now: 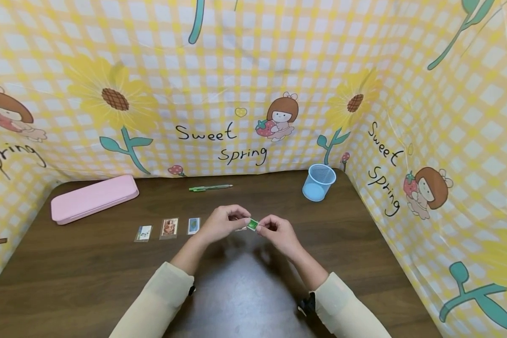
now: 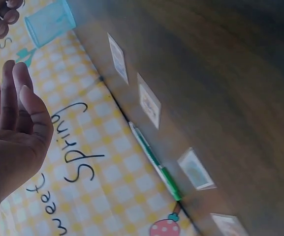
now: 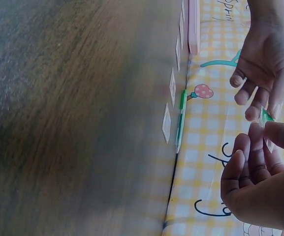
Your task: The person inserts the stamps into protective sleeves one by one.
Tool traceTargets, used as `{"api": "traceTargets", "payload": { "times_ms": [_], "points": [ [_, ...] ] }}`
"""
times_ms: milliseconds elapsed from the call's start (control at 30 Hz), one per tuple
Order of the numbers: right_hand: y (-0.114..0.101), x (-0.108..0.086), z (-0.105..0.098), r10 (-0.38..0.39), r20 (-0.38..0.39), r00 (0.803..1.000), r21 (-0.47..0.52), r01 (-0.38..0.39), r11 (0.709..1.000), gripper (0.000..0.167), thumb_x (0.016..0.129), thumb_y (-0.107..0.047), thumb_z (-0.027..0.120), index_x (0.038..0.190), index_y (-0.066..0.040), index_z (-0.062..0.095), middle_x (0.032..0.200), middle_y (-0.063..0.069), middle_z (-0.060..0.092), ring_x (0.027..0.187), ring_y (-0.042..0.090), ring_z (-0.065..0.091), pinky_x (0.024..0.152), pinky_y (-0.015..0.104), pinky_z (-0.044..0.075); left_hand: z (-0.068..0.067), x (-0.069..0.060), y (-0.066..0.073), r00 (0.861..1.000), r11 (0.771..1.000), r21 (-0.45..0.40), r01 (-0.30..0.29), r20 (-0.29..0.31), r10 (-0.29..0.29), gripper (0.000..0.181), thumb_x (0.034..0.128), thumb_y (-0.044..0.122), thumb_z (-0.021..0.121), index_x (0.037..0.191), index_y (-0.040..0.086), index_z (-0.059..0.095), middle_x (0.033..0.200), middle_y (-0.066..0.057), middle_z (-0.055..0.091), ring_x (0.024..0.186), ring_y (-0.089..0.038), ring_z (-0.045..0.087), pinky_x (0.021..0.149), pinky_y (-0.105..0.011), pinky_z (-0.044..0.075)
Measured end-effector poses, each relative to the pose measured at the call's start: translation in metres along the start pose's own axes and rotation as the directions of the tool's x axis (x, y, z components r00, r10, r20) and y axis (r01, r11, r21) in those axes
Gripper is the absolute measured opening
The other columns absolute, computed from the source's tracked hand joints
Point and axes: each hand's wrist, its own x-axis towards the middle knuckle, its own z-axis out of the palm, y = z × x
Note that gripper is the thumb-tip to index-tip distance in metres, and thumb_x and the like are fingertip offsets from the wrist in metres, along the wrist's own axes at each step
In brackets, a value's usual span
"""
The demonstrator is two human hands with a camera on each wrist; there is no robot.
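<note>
Above the middle of the table, a small green stamp [image 1: 252, 224] in what looks like a clear sleeve is held between both hands. My left hand [image 1: 226, 224] pinches its left end with thumb and forefinger. At the opposite end, my right hand [image 1: 280, 235] pinches it the same way, with the other fingers curled in the right wrist view. To the left lie a blue stamp [image 1: 194, 226], a brownish picture stamp [image 1: 169, 227] and a pale stamp [image 1: 143, 233], set out in a row. Another stamp [image 2: 149, 103], mostly hidden by the hands in the head view, shows in the left wrist view.
Behind the row lies a green pen [image 1: 211, 188]. A pink pencil case [image 1: 95, 199] sits at the back left, and a blue mesh pen cup [image 1: 318, 182] stands at the back right. Yellow checked cloth [image 1: 203, 94] walls off the back and sides of the brown table [image 1: 88, 277].
</note>
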Motion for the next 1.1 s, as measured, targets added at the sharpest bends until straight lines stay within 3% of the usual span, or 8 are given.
{"api": "traceTargets", "payload": {
  "times_ms": [367,667,900,1100],
  "points": [
    [0.0014,0.0012,0.0007,-0.001,-0.009,1.000,0.039,0.001,0.999,0.012,0.085,0.000,0.065,0.091,0.010,0.061,0.080,0.016,0.063,0.069,0.010,0.054,0.061,0.020,0.044,0.0014,-0.0003,-0.0023,0.999,1.000,-0.004,0.031,-0.028,-0.031,0.007,0.0854,0.017,0.069,0.085,0.010,0.069,0.078,0.000,0.064,0.072,-0.016,0.056,0.065,-0.029,0.046],
    [0.0014,0.0020,0.0010,0.011,0.007,1.000,0.041,-0.011,0.999,0.014,0.086,-0.002,0.065,0.092,0.010,0.062,0.079,0.012,0.064,0.069,0.008,0.055,0.063,0.021,0.044,0.0060,0.0011,-0.0021,1.000,1.000,0.012,0.013,0.028,-0.013,0.009,0.0867,0.020,0.068,0.086,0.011,0.070,0.080,0.001,0.065,0.076,-0.014,0.055,0.068,-0.029,0.046],
    [0.0029,0.0027,0.0006,0.019,0.014,1.000,0.037,-0.019,0.999,0.014,0.087,-0.002,0.065,0.093,0.010,0.062,0.079,0.009,0.064,0.070,0.009,0.055,0.064,0.021,0.044,0.0040,-0.0002,0.0003,1.000,1.000,0.027,-0.002,0.020,0.001,0.011,0.0860,0.021,0.069,0.089,0.011,0.073,0.083,0.000,0.070,0.075,-0.013,0.059,0.067,-0.030,0.049],
    [0.0033,0.0028,0.0019,0.012,0.022,1.000,0.038,-0.013,0.999,0.014,0.086,-0.001,0.065,0.093,0.011,0.063,0.080,0.012,0.064,0.069,0.008,0.054,0.063,0.021,0.044,0.0024,0.0010,-0.0027,0.997,0.997,-0.056,0.045,0.072,-0.041,0.014,0.0895,0.019,0.065,0.094,0.007,0.071,0.087,-0.013,0.069,0.080,-0.032,0.064,0.072,-0.043,0.052]
  ]
}}
